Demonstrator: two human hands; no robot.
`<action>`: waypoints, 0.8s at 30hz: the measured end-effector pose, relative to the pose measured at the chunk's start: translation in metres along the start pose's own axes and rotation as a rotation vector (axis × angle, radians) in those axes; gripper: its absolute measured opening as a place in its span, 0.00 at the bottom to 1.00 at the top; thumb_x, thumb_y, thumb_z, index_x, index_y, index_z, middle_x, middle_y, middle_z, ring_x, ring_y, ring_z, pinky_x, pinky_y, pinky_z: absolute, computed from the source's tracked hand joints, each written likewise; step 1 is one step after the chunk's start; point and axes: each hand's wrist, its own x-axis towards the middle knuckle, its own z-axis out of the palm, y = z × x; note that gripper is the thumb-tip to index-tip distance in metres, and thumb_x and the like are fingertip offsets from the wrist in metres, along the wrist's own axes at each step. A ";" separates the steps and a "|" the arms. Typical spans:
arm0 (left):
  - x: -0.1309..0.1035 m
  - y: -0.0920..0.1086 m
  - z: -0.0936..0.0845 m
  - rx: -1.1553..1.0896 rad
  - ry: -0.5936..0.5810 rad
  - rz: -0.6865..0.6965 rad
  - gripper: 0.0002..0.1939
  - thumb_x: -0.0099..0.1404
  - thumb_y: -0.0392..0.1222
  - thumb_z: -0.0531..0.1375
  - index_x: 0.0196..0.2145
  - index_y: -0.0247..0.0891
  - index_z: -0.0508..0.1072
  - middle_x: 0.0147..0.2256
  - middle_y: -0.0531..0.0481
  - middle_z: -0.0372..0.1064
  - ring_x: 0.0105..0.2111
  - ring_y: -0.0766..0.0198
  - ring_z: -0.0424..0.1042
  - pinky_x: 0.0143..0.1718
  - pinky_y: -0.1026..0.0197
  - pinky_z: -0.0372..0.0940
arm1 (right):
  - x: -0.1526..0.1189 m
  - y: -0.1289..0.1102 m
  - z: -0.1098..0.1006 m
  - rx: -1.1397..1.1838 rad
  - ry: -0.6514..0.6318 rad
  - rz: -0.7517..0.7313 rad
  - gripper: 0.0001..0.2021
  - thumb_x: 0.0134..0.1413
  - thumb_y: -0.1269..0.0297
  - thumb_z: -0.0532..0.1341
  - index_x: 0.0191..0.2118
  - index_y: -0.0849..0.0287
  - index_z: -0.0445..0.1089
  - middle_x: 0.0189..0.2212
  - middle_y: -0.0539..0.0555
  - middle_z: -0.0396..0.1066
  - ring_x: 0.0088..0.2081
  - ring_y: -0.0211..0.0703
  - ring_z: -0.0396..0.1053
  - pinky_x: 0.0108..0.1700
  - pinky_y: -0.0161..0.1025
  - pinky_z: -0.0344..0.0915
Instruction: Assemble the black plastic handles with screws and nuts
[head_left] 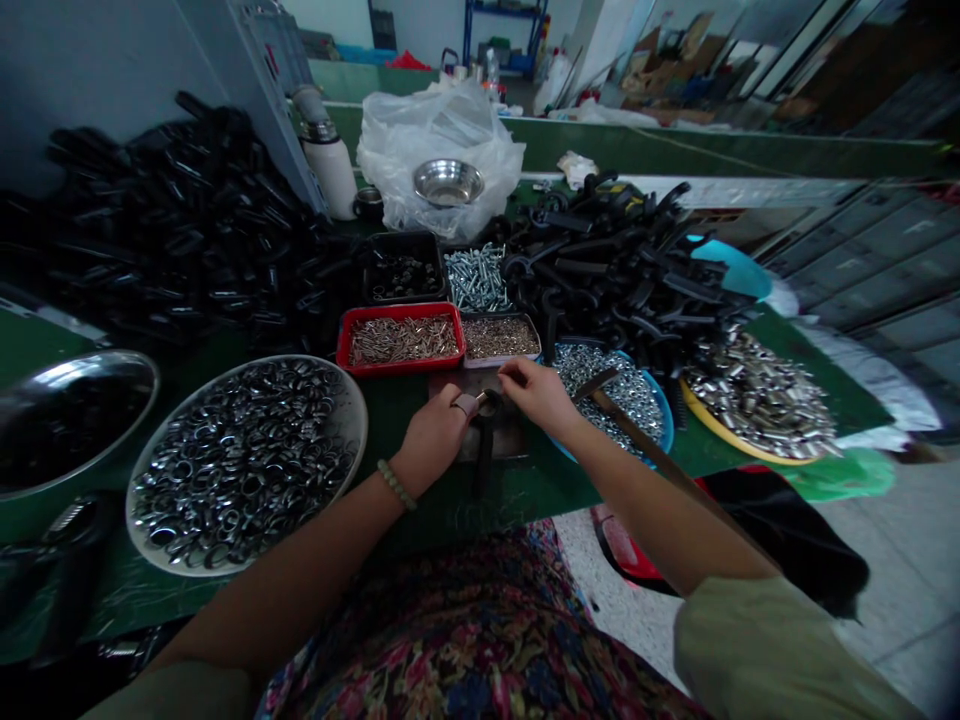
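My left hand (435,432) is closed at the fingertips on the round end of a black handle-like part (485,452), with a small shiny piece at its top. That part lies over a flat metal plate (514,438) at the table's front edge. Just right of it, my right hand (541,395) has thumb and forefinger pinched together; whatever they hold is too small to make out. Right behind the hands stand a red tray (345,345) of small copper-coloured pins and a pale tray (501,358) of tiny brassy pieces.
A hammer (637,430) lies across a blue basin (667,415) of small metal parts. A yellow basin (739,440) of metal sleeves stands farther right. At left is a large bowl (358,420) of metal rings. Black parts (600,270) are heaped behind; screws (476,278) lie at centre.
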 end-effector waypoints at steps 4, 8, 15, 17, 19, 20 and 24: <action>-0.004 0.003 -0.002 0.058 -0.049 0.046 0.12 0.70 0.39 0.48 0.44 0.42 0.70 0.43 0.47 0.64 0.40 0.60 0.65 0.37 0.61 0.60 | -0.005 -0.003 -0.003 0.022 -0.033 -0.058 0.04 0.58 0.69 0.58 0.35 0.58 0.71 0.33 0.52 0.73 0.37 0.41 0.71 0.42 0.37 0.65; -0.006 0.002 -0.001 0.123 -0.037 0.097 0.12 0.70 0.39 0.48 0.43 0.40 0.70 0.42 0.46 0.65 0.39 0.58 0.65 0.36 0.60 0.59 | -0.007 -0.002 0.004 -0.095 -0.103 -0.129 0.06 0.61 0.68 0.56 0.37 0.59 0.71 0.36 0.55 0.73 0.40 0.42 0.70 0.45 0.38 0.64; -0.008 0.004 -0.002 0.184 -0.031 0.063 0.12 0.70 0.41 0.47 0.42 0.41 0.69 0.41 0.47 0.64 0.37 0.59 0.66 0.31 0.62 0.56 | -0.005 0.003 0.017 -0.242 -0.140 -0.134 0.07 0.63 0.67 0.55 0.39 0.60 0.70 0.38 0.56 0.72 0.43 0.43 0.69 0.47 0.39 0.63; -0.009 0.005 -0.002 0.186 -0.040 0.052 0.11 0.70 0.40 0.48 0.43 0.42 0.69 0.42 0.47 0.64 0.38 0.60 0.66 0.31 0.62 0.56 | -0.007 0.003 0.016 -0.282 -0.150 -0.140 0.07 0.63 0.68 0.55 0.39 0.60 0.70 0.38 0.56 0.72 0.42 0.43 0.70 0.46 0.39 0.63; -0.010 0.006 -0.002 0.183 -0.058 0.041 0.11 0.70 0.39 0.48 0.43 0.42 0.69 0.43 0.47 0.64 0.39 0.60 0.66 0.31 0.62 0.57 | -0.009 0.003 0.015 -0.309 -0.162 -0.150 0.07 0.63 0.68 0.55 0.40 0.61 0.70 0.38 0.56 0.72 0.42 0.43 0.70 0.45 0.39 0.63; -0.010 0.006 -0.003 0.184 -0.067 0.036 0.11 0.70 0.39 0.48 0.44 0.42 0.69 0.43 0.47 0.64 0.39 0.60 0.66 0.31 0.63 0.57 | -0.010 0.003 0.014 -0.312 -0.167 -0.155 0.07 0.63 0.69 0.55 0.40 0.61 0.70 0.38 0.56 0.72 0.42 0.43 0.70 0.45 0.38 0.63; -0.010 0.007 -0.003 0.185 -0.069 0.035 0.11 0.70 0.38 0.47 0.44 0.42 0.68 0.43 0.47 0.64 0.40 0.60 0.66 0.31 0.63 0.58 | -0.009 0.002 0.013 -0.276 -0.168 -0.146 0.07 0.63 0.69 0.54 0.40 0.60 0.70 0.39 0.56 0.73 0.43 0.42 0.70 0.47 0.37 0.63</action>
